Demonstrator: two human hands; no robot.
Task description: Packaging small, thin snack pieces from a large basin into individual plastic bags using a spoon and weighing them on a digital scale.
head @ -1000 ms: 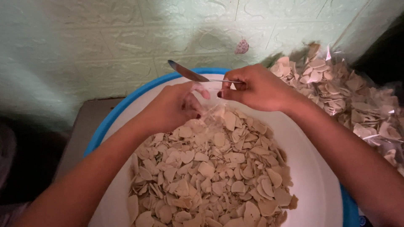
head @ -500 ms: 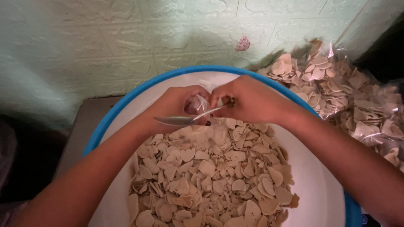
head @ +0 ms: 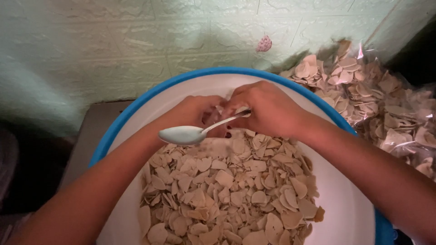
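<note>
A big white basin with a blue rim (head: 150, 97) fills the view and holds a heap of thin pale chips (head: 227, 190). Over the far side of the heap my right hand (head: 265, 109) grips a metal spoon (head: 190, 134) by its handle; the spoon's bowl points left and looks empty. My left hand (head: 193, 113) is curled right beside it, fingers closed around something small and pale that the right hand partly hides. Both hands meet above the chips.
A clear plastic bag full of the same chips (head: 372, 95) lies to the right of the basin. A pale green embossed wall (head: 136, 41) stands behind. A grey surface (head: 88, 136) shows at the left under the basin.
The spoon swung from pointing up and left, above the hands, down to pointing left and low over the chips. Both hands stayed together at the basin's far side.
</note>
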